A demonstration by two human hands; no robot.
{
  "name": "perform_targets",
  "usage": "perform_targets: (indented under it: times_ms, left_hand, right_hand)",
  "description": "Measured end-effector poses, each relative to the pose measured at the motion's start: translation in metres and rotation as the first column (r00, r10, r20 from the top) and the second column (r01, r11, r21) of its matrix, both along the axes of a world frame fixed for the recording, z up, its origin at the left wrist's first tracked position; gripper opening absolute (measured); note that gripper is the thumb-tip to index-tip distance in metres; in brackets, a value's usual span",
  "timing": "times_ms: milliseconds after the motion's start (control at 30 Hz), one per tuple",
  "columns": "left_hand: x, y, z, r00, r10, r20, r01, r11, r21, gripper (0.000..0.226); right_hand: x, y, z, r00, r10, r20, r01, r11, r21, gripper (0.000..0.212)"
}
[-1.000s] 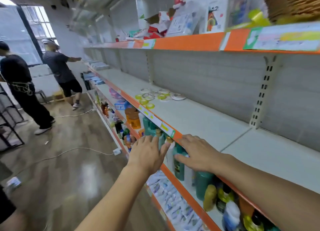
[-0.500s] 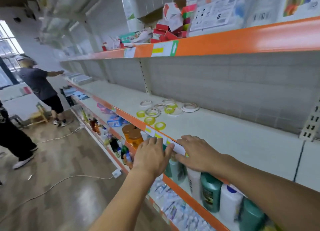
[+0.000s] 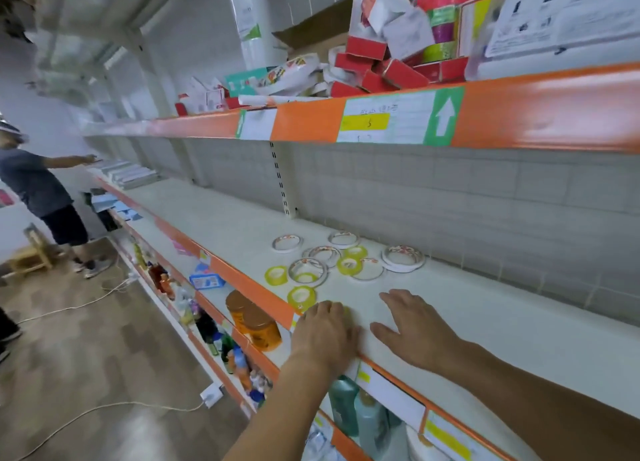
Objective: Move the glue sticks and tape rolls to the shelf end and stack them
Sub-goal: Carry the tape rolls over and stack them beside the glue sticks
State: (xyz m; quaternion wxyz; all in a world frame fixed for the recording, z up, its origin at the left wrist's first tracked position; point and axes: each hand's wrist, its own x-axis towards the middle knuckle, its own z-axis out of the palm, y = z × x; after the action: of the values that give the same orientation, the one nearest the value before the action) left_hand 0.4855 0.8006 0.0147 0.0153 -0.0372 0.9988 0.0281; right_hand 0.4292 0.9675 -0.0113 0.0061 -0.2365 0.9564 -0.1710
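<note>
Several tape rolls lie flat in a loose cluster on the white middle shelf (image 3: 485,318): white-rimmed rolls (image 3: 402,258) toward the back wall and small yellow rolls (image 3: 301,296) nearer the orange front edge. My left hand (image 3: 327,334) lies palm down at the shelf's front edge, its fingers over a yellow roll that is mostly hidden. My right hand (image 3: 415,329) hovers or rests flat on the bare shelf just right of it, fingers spread, holding nothing. No glue sticks are visible.
The upper shelf (image 3: 519,114) holds red boxes and packages overhead. Bottles and orange jars (image 3: 256,325) fill the lower shelves. A person (image 3: 45,197) stands at the shelf's far left end. Cables and a power strip (image 3: 211,395) lie on the floor.
The view has drawn closer to the tape rolls. Both hands moved from the shelf's front lip up onto the shelf surface, the left one now covering a yellow roll.
</note>
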Motion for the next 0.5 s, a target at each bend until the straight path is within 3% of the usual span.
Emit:
perform_targets:
  times_ms: [200, 267, 367, 500]
  left_hand:
    - [-0.040, -0.012, -0.010, 0.994, -0.092, 0.060, 0.094, 0.995, -0.027, 0.034]
    - [-0.052, -0.016, -0.011, 0.991, -0.122, 0.047, 0.124, 0.992, -0.031, 0.033]
    - [-0.072, -0.026, -0.017, 0.990, -0.144, -0.010, 0.143, 0.990, -0.017, 0.033]
    - [-0.097, -0.034, -0.038, 0.964, -0.209, -0.164, 0.216, 0.976, 0.023, 0.042]
  right_hand:
    - [-0.033, -0.020, -0.021, 0.997, -0.055, -0.059, 0.054, 0.998, -0.027, 0.071]
    - [-0.040, -0.028, -0.023, 0.986, -0.083, -0.145, 0.072, 0.994, -0.080, 0.067]
    - [-0.061, -0.032, -0.025, 0.962, -0.170, -0.215, 0.133, 0.975, -0.177, 0.066]
    - [-0.079, -0.031, -0.034, 0.906, -0.311, -0.287, 0.271, 0.947, -0.172, 0.075]
